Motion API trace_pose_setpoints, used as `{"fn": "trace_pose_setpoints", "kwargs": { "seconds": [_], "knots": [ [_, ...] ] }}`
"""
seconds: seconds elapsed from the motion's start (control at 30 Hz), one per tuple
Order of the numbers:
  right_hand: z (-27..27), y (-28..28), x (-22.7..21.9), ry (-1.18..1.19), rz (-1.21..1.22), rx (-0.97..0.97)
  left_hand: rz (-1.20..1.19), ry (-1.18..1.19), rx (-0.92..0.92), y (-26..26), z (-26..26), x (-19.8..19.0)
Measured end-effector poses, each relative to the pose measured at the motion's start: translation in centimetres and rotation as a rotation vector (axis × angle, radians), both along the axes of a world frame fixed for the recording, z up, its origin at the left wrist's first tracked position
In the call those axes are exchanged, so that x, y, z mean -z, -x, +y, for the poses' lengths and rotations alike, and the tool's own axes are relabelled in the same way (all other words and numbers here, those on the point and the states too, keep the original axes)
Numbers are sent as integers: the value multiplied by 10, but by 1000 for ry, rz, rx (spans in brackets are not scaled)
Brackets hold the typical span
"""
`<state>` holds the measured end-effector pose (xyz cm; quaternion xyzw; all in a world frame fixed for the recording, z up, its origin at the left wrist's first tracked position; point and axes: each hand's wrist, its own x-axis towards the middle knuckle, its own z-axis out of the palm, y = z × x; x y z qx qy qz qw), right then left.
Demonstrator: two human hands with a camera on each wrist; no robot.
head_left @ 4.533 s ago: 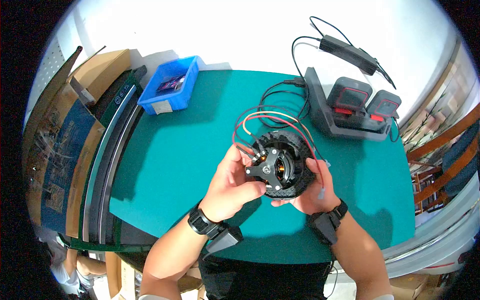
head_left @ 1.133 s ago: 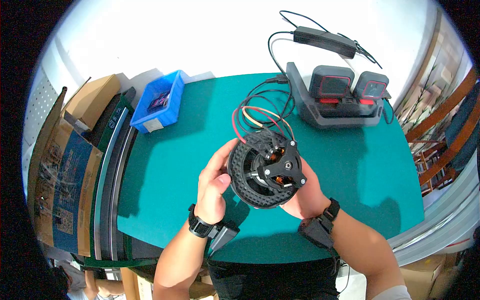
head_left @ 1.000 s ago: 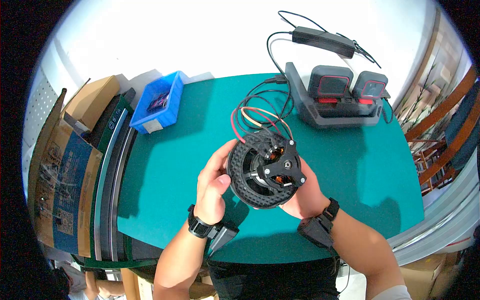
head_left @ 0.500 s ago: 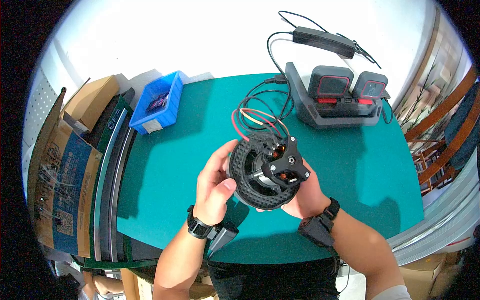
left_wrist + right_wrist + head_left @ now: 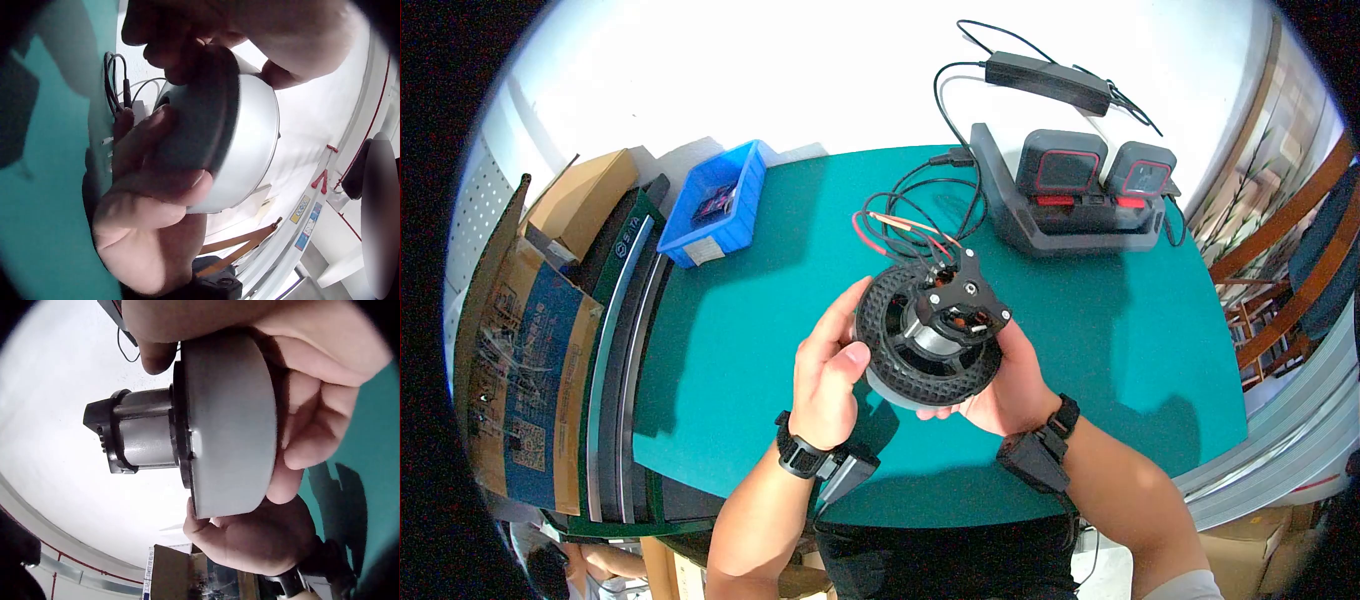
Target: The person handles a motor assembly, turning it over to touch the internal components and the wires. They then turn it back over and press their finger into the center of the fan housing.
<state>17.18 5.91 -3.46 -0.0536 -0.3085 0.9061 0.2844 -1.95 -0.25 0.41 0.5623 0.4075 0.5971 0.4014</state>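
Between both hands, above the green table, is a motor wheel (image 5: 930, 375) with a smooth light-grey tread and a black textured face. A silvery motor (image 5: 147, 431) stands out from its middle, capped by a black three-armed bracket (image 5: 970, 288) with copper windings under it. Red, cream and black wires (image 5: 890, 228) loop from its far side. My left hand (image 5: 825, 375) grips the left rim, thumb near the front face and fingers behind. On the other side my right hand (image 5: 1015, 385) holds the wheel, its fingers curled under the back, as the right wrist view shows.
A blue bin (image 5: 718, 205) with small packets stands at the back left. Behind the wheel lies a coiled black cable (image 5: 925, 205), leading to a dark charger dock (image 5: 1080, 230) and power adapter (image 5: 1048, 83). Cardboard boxes (image 5: 530, 370) stand left of the table (image 5: 730, 370).
The wheel has turned since the earliest frame, where the left fingers were at the bracket. In the last second it has tilted, its bracket rising and the grey tread showing along the near edge.
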Motion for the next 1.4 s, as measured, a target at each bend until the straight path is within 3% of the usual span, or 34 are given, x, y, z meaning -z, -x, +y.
{"fn": "trace_pose_setpoints", "kwargs": {
  "seconds": [0.13, 0.23, 0.33, 0.53, 0.63, 0.7, 0.77, 0.93, 1.03, 1.1, 1.17, 1.23, 1.3, 1.4],
  "knots": [
    [-7, 7, -9, 166, -94, 158, -22, -48, -60, -1, 4, 6],
    [-8, 12, -14, 277, -62, 289, 120, -27, -63, 5, 3, 11],
    [-5, 9, -7, 254, -2, 235, 66, -36, -76, 0, 2, 11],
    [-4, 6, -9, 262, 90, 198, 420, -284, -165, 4, 10, 11],
    [-3, 5, -8, 289, 100, 173, 208, -237, 95, -5, 9, 14],
    [-2, 5, -7, 278, 95, 160, 293, -240, 107, -3, 9, 10],
    [-3, 6, -12, 299, 70, 169, 442, -230, -22, -6, 9, 8],
    [0, 1, -7, 272, -33, 102, 425, -259, -143, 2, 16, 24],
    [0, 2, -8, 203, -26, -30, 429, -254, -179, 6, 16, 28],
    [-10, 11, -26, 92, -202, 258, 362, -94, -178, 5, 10, 24],
    [-2, 13, -11, 40, -246, 317, 300, -112, -184, 6, 11, 25],
    [3, 1, -3, 51, -182, 90, 214, -91, -164, 4, 11, 27],
    [4, -2, -5, 48, -183, 62, 128, -76, -145, 3, 12, 26],
    [-1, -3, -11, 36, -195, 44, 298, -203, -272, 5, 12, 23]
  ]
}}
